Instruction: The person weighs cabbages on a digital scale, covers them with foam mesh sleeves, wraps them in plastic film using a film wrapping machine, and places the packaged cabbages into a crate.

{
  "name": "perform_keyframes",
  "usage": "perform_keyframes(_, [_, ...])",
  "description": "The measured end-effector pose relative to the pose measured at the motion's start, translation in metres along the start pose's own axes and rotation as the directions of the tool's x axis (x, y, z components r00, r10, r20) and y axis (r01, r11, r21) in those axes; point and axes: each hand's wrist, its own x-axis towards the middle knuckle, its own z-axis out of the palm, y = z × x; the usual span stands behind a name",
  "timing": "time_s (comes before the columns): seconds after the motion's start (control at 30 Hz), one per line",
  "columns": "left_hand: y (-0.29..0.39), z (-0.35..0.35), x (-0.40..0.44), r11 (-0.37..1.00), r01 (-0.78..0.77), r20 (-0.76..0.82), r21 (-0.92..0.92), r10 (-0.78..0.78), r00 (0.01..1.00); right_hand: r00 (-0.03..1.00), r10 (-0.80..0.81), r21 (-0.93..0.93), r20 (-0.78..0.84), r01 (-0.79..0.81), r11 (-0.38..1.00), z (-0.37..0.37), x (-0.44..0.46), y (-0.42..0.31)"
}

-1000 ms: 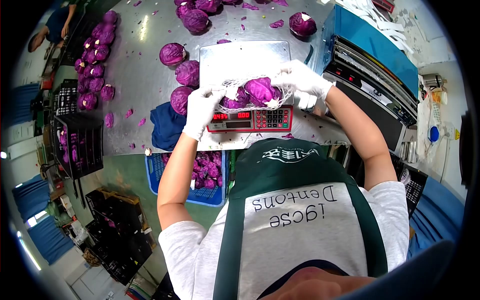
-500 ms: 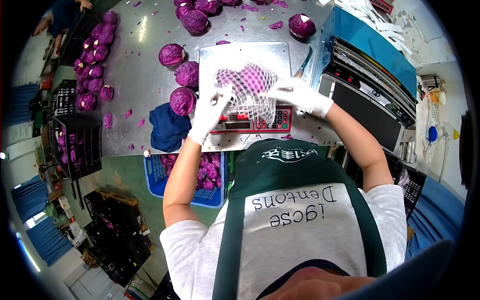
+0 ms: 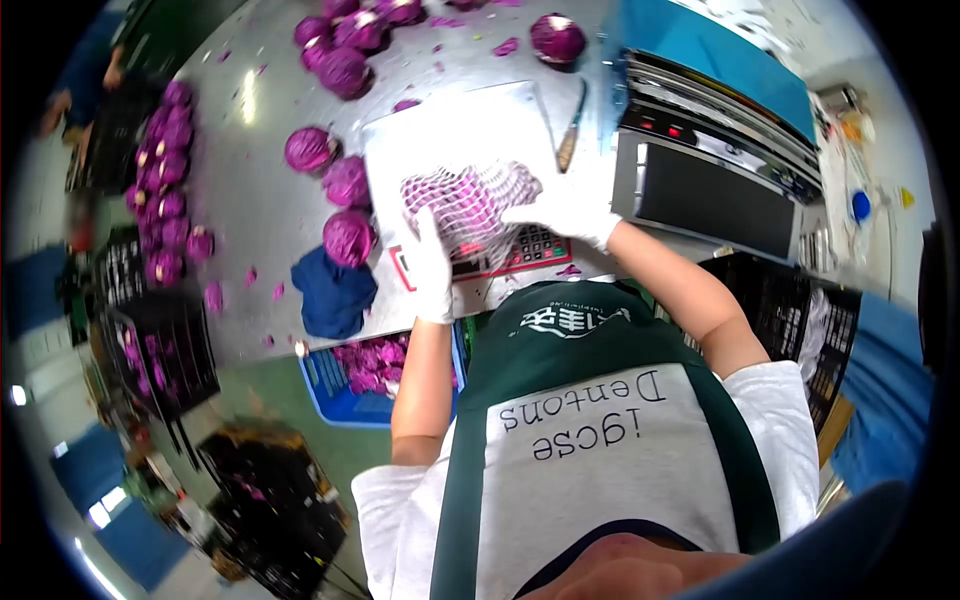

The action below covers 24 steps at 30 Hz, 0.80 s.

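Note:
White netting [image 3: 462, 205] wraps purple red cabbages on the silver pan of a digital scale [image 3: 440, 125]. The scale's red-edged keypad [image 3: 540, 246] shows partly beneath the net. My left hand [image 3: 432, 268], in a white glove, lies along the net's left side with its fingers stretched upward. From the right, my gloved right hand [image 3: 568, 213] touches the net, fingers extended and thumb apart. Blur hides the exact fingertip contact. Left of the scale, a red cabbage [image 3: 349, 237] sits beside a dark blue cloth [image 3: 332, 290].
A knife [image 3: 569, 145] lies right of the scale, near a blue-and-black machine [image 3: 715, 185]. More cabbages [image 3: 343, 72] stand at the back and along the table's left. Below the table edge is a blue crate [image 3: 325, 385] of purple leaves. Another person's arm [image 3: 112, 75] shows upper left.
The view has shifted and turned slightly. My fingers have gone from pinching the net near its top and edge to lying stretched against its sides. The net stays on the scale.

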Motion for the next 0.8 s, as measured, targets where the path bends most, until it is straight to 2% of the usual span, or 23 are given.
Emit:
perform_keyframes(0.03, [-0.006,0.005,0.002,0.985,0.004,0.012,-0.17,-0.002,1.0,0.998,-0.015,0.023,-0.054,0.016,1.0,0.004,-0.006,-0.003])
perform_keyframes(0.07, [-0.002,0.007,0.006,0.996,-0.068,0.095,-0.056,0.073,0.993,0.997,-0.021,0.08,-0.069,0.026,0.996,0.006,-0.009,0.003])
perform_keyframes(0.1, [0.037,0.023,0.005,0.942,0.145,0.072,-0.304,-0.129,0.989,0.996,-0.027,0.137,-0.082,0.038,0.99,0.005,-0.014,0.007])
perform_keyframes(0.17, [0.065,0.048,0.01,0.885,0.142,0.186,-0.443,-0.064,0.98,0.994,0.007,0.342,-0.111,0.031,0.939,-0.01,-0.025,0.002])
perform_keyframes(0.2, [0.075,0.062,0.016,0.955,0.022,0.171,-0.297,0.031,0.985,0.986,0.051,0.381,-0.16,0.014,0.924,-0.021,-0.032,-0.002])
perform_keyframes(0.23, [0.086,0.081,0.02,0.965,0.013,0.147,-0.263,0.027,0.989,0.97,0.11,0.298,-0.217,-0.041,0.954,-0.035,-0.034,0.001])
perform_keyframes(0.27, [0.087,0.099,0.036,0.984,-0.16,0.162,-0.075,0.171,0.972,0.948,0.071,0.188,-0.312,-0.011,0.982,-0.054,-0.036,0.001])
perform_keyframes(0.3, [0.102,0.121,0.05,0.936,-0.336,0.196,0.106,0.312,0.93,0.917,0.022,0.07,-0.398,0.007,0.997,-0.075,-0.037,-0.001])
perform_keyframes(0.33, [0.119,0.152,0.051,0.962,-0.265,0.231,-0.07,0.274,0.934,0.876,-0.048,0.008,-0.48,0.059,0.998,-0.099,-0.037,0.0])
perform_keyframes(0.37, [0.152,0.185,0.049,0.955,-0.174,0.272,-0.239,0.238,0.933,0.852,-0.02,-0.093,-0.523,-0.034,0.995,-0.128,-0.039,-0.002])
perform_keyframes(0.43, [0.179,0.253,0.066,0.902,-0.31,0.36,-0.3,0.407,0.839,0.846,0.056,-0.131,-0.531,-0.147,0.98,-0.192,-0.047,-0.011])
perform_keyframes(0.47, [0.187,0.287,0.073,0.897,-0.315,0.395,-0.311,0.424,0.815,0.817,-0.007,-0.182,-0.576,-0.12,0.976,-0.222,-0.052,-0.019])
perform_keyframes(0.5, [0.195,0.324,0.079,0.89,-0.323,0.428,-0.321,0.441,0.789,0.814,0.044,-0.177,-0.579,-0.179,0.968,-0.253,-0.052,-0.012])
perform_keyframes(0.57, [0.201,0.397,0.094,0.858,-0.348,0.419,-0.377,0.493,0.763,0.773,0.034,-0.251,-0.633,-0.247,0.936,-0.305,-0.061,-0.022])
perform_keyframes(0.6, [0.207,0.428,0.098,0.838,-0.249,0.463,-0.486,0.489,0.74,0.741,0.014,-0.35,-0.671,-0.333,0.876,-0.329,-0.057,-0.013])
perform_keyframes(0.63, [0.21,0.452,0.1,0.868,-0.24,0.529,-0.434,0.462,0.712,0.735,0.052,-0.354,-0.676,-0.386,0.852,-0.35,-0.057,-0.007])
perform_keyframes(0.7, [0.209,0.5,0.103,0.857,-0.016,0.613,-0.515,0.382,0.691,0.738,0.11,-0.409,-0.666,-0.485,0.773,-0.382,-0.048,0.017])
perform_keyframes(0.73, [0.178,0.535,0.127,0.873,-0.089,0.617,-0.48,0.408,0.673,0.755,0.109,-0.469,-0.647,-0.507,0.723,-0.391,-0.048,0.024])
perform_keyframes(0.77, [0.182,0.538,0.119,0.898,-0.23,0.662,-0.374,0.432,0.612,0.767,0.141,-0.481,-0.626,-0.522,0.704,-0.398,-0.049,0.03])
perform_keyframes(0.8, [0.181,0.545,0.12,0.911,-0.145,0.682,-0.385,0.387,0.62,0.79,0.143,-0.485,-0.596,-0.497,0.72,-0.406,-0.051,0.034])
